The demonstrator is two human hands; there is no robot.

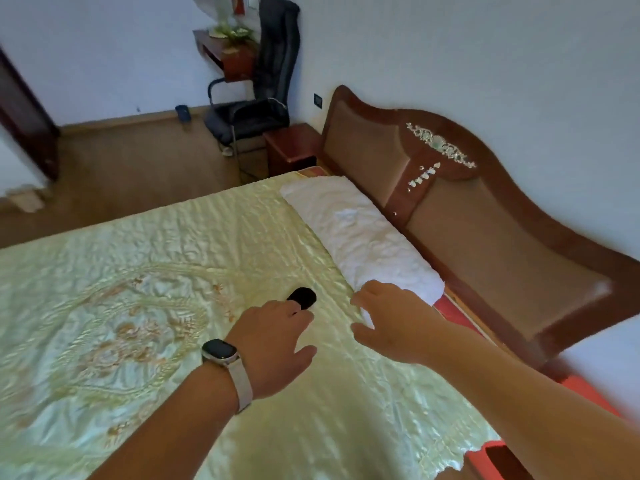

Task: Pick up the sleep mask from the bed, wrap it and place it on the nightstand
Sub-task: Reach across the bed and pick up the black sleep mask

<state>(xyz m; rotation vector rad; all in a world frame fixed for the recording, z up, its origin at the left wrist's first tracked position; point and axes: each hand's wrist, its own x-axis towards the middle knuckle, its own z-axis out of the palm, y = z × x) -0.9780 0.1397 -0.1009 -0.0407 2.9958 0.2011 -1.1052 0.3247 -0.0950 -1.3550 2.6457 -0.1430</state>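
A black sleep mask [304, 296] lies on the pale green quilted bedspread [138, 289], a little left of the white pillow [360, 233]. My left hand [277, 341], with a watch on its wrist, reaches over the mask; its fingers cover the mask's near part, and whether they grip it is hidden. My right hand [391, 323] hovers to the right of the mask with fingers spread, holding nothing, close to the pillow's near end. The dark red nightstand [292, 147] stands on the far side of the bed, beside the headboard.
A brown padded headboard [467, 216] runs along the right. A black office chair [256, 95] stands left of the nightstand, with a wall shelf holding a plant [228, 46] behind it. Wooden floor [138, 168] lies beyond the bed's far edge.
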